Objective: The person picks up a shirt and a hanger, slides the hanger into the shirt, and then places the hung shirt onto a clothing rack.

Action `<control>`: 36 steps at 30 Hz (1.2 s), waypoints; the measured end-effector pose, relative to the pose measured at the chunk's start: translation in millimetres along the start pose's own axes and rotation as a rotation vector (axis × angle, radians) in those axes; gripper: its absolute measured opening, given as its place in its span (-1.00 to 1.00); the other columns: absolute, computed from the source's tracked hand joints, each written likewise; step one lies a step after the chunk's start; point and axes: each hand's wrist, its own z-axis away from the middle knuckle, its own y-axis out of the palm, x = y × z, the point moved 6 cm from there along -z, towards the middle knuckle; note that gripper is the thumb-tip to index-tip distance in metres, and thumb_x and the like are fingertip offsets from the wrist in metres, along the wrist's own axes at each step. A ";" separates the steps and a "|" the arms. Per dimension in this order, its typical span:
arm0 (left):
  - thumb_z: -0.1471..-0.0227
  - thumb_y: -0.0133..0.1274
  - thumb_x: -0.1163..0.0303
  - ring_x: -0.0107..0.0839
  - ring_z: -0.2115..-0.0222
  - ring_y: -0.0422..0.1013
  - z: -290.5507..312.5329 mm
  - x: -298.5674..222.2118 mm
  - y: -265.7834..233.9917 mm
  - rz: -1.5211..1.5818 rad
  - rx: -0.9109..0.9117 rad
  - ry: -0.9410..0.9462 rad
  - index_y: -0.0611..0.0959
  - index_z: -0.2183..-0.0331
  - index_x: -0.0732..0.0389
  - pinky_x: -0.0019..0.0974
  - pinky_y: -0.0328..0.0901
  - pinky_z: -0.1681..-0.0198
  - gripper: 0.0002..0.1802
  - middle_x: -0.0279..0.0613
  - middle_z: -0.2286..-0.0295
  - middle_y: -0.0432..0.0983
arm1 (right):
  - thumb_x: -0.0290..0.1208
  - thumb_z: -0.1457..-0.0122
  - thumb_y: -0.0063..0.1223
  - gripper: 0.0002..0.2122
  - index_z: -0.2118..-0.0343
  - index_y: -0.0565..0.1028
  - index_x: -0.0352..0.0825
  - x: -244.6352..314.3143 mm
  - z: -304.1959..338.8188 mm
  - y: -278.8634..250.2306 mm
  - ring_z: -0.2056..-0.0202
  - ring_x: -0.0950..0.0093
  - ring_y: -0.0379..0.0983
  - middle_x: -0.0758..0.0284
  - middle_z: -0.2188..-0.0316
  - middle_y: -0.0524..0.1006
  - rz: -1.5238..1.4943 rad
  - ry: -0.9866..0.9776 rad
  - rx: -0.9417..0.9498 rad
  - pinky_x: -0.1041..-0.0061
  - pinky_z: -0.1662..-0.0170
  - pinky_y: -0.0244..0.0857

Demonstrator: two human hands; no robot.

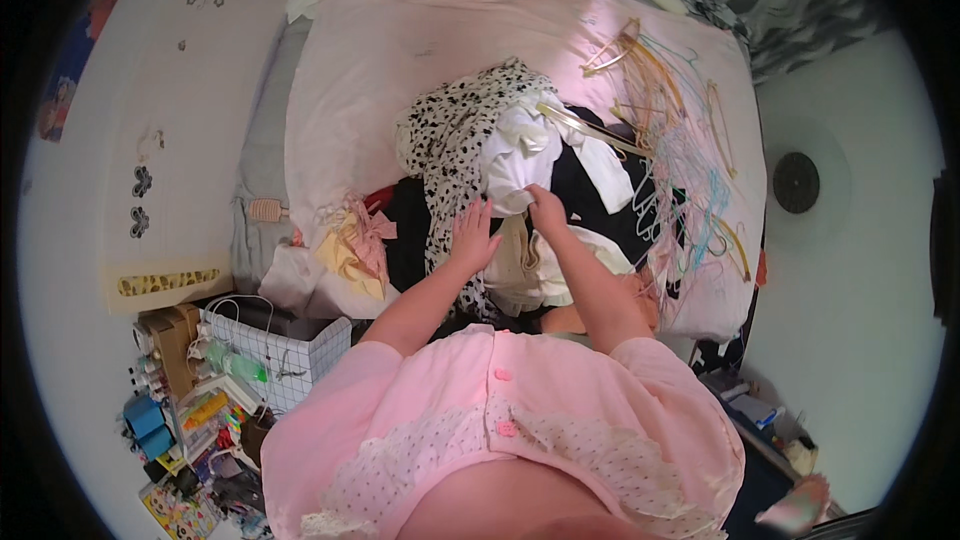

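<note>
A heap of clothes lies on the bed in front of me. My right hand [543, 208] pinches the near edge of a white garment [522, 152]. My left hand [473, 236] lies flat with fingers stretched out, on a white cloth with black spots [452, 125], beside the white garment. Black clothing [595, 185] shows under and to the right of the white piece. A beige and cream garment [520, 265] is nearest my body, between my forearms. A gold-coloured hanger [585, 127] rests across the top right of the heap.
Many loose hangers [685, 155] are tangled on the right of the pink bedsheet [370, 60]. Yellow and pink cloth [355, 245] lies at the left, with a hairbrush [267, 210] beyond. A white grid-patterned basket [290, 355] stands lower left, beside assorted small items.
</note>
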 end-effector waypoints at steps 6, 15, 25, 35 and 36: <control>0.31 0.15 0.23 -0.16 -0.06 -0.06 -5.2 -20.7 -18.7 -0.135 -0.032 0.096 0.02 -0.08 -0.03 -0.01 -0.15 -0.05 -0.07 -0.01 -0.06 -0.10 | -0.59 0.16 -0.22 -0.73 0.31 0.37 -0.34 27.2 68.1 -15.1 0.29 0.16 0.33 0.08 0.39 0.42 -0.196 0.023 -0.031 0.32 0.22 0.20; 0.33 0.14 0.40 -0.16 -0.04 -0.01 -14.2 -62.2 -42.3 -0.037 -0.151 0.290 0.31 0.06 -0.10 -0.01 -0.08 -0.03 -0.31 -0.11 -0.02 0.03 | -0.60 0.15 -0.19 -0.75 0.31 0.36 -0.36 60.9 141.4 -82.0 0.27 0.17 0.32 0.13 0.34 0.40 -0.196 -0.084 -0.137 0.36 0.21 0.19; 0.23 -0.17 0.51 -0.15 0.40 0.37 -26.9 -66.7 -27.5 -0.022 -0.004 0.322 0.54 0.43 0.13 -0.12 0.07 0.11 -0.76 -0.11 0.54 0.47 | -0.54 0.17 -0.06 -0.66 0.23 0.33 -0.37 -18.0 177.5 -76.3 0.21 0.18 0.29 0.10 0.27 0.37 -0.064 0.091 -0.241 0.38 0.13 0.17; 0.34 -0.04 0.52 -0.21 0.44 0.37 20.6 -134.6 -79.2 0.129 -0.097 0.585 0.54 0.44 0.16 -0.19 0.13 0.18 -0.76 -0.12 0.57 0.46 | -0.45 0.19 0.04 -0.69 0.28 0.39 -0.29 66.4 124.1 -75.1 0.37 0.19 0.35 0.12 0.43 0.44 -0.023 -0.050 -0.228 0.35 0.31 0.22; 0.34 -0.04 0.52 -0.21 0.44 0.37 21.3 -129.6 -83.4 0.126 -0.112 0.571 0.54 0.44 0.16 -0.19 0.13 0.18 -0.76 -0.12 0.57 0.46 | -0.47 0.16 0.00 -0.76 0.32 0.43 -0.26 69.3 120.7 -77.4 0.39 0.18 0.36 0.13 0.47 0.44 0.038 -0.051 -0.213 0.33 0.34 0.22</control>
